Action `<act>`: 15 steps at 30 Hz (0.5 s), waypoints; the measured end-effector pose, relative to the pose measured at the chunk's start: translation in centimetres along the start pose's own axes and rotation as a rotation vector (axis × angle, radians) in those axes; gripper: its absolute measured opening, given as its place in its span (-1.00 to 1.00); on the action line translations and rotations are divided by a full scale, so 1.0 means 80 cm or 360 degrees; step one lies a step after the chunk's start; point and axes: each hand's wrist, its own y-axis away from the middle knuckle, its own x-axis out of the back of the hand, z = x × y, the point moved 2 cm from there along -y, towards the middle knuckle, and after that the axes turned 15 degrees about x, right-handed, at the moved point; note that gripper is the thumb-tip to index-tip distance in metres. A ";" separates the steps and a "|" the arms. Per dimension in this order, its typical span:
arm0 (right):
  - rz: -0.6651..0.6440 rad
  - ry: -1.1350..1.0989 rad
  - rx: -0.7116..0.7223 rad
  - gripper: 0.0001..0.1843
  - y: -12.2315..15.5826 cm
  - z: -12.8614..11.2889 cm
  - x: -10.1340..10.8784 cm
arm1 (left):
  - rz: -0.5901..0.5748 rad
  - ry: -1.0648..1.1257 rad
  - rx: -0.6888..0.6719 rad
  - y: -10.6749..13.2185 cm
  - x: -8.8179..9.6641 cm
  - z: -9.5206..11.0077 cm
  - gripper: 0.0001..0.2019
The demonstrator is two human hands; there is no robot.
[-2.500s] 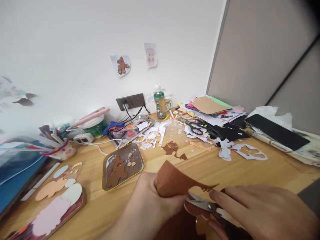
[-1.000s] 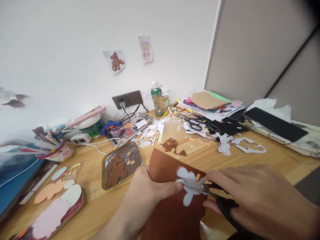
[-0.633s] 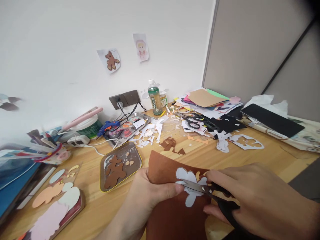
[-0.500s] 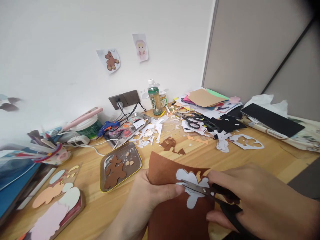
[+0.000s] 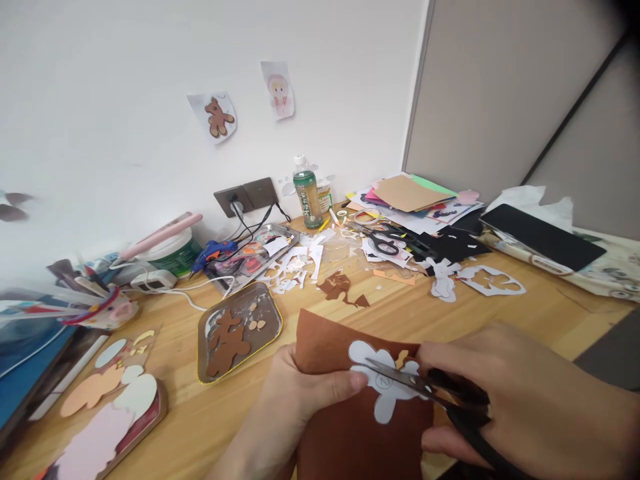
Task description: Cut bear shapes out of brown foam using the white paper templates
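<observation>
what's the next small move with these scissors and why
Probably have the right hand slide the scissors off the white paper shape and set them at the gap beside it: they lie across the paper's face, the brown sheet surrounds much of its outline, and the left hand grips that sheet.

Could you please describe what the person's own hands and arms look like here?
Both the left hand and the right hand are bare: no gloves, and no rings on the fingers that show. The left forearm has no sleeve, watch or bracelet in view. No sleeve shows on the right either. Some fingers are hidden.
</observation>
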 end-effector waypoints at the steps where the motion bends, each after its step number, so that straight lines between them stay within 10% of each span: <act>1: -0.0092 -0.0037 0.0015 -0.81 0.001 0.000 -0.002 | 0.0019 0.0005 -0.0009 0.001 -0.001 -0.001 -0.80; 15: -0.0173 0.0327 0.0194 -0.87 0.004 -0.004 -0.008 | 0.0131 -0.0050 0.0009 0.002 -0.005 -0.003 -0.75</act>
